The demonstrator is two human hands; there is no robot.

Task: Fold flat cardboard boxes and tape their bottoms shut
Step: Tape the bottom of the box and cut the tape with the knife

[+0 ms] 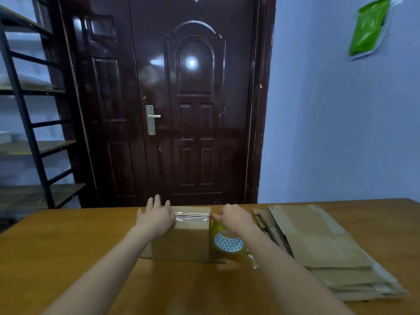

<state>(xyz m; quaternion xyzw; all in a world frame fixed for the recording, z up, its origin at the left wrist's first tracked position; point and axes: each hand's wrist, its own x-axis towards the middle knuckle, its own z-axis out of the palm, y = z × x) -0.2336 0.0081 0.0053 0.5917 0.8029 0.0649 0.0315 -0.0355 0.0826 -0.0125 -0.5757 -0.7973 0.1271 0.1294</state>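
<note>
A folded brown cardboard box (pixel 186 242) stands on the wooden table (pixel 68 246), its closed flaps facing up. A strip of clear tape (pixel 193 215) runs across the top seam. My left hand (pixel 156 214) lies flat with straight fingers on the left part of the top. My right hand (pixel 231 215) is at the box's right top edge with curled fingers, holding the tape where it leaves the box. A roll of yellowish clear tape (pixel 228 241) hangs below that wrist against the box's right side.
A stack of several flat cardboard boxes (pixel 322 246) lies on the table to the right. A dark door (pixel 193 110) is behind the table, a metal shelf rack (pixel 34 133) at the left, and a green bag (pixel 368 26) on the right wall.
</note>
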